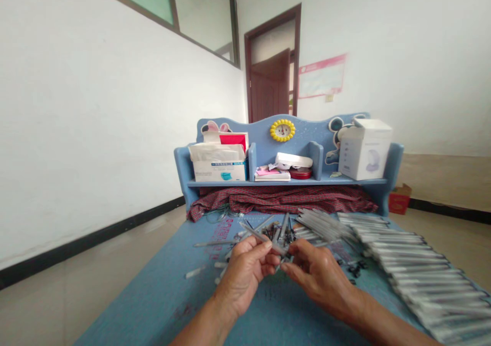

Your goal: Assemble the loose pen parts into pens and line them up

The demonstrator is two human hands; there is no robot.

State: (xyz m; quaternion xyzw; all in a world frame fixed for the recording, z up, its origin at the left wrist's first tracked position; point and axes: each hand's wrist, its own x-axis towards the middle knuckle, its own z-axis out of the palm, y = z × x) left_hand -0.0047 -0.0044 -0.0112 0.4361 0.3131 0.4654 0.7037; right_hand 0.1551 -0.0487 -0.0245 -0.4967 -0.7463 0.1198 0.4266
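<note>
My left hand (251, 261) is closed, with thumb and fingers pinching a clear pen barrel (255, 232). The barrel slants from upper left down toward my right hand (316, 269). At its lower end the thumb and fingertips of my right hand are closed together; whatever they grip there is too small and blurred to make out. Just beyond both hands lies a loose heap of pen parts (274, 231), dark and clear. Several small black pieces (357, 268) lie to the right of my right hand. A short whitish piece (195, 272) rests left of my left hand.
A long row of clear pens (422, 269) covers the right side of the blue table (153, 295). More clear tubes (322, 225) lie behind my right hand. A checked cloth (287, 200) is bunched under the blue shelf (326, 182), which holds a mask box (218, 171) and a white box (364, 151).
</note>
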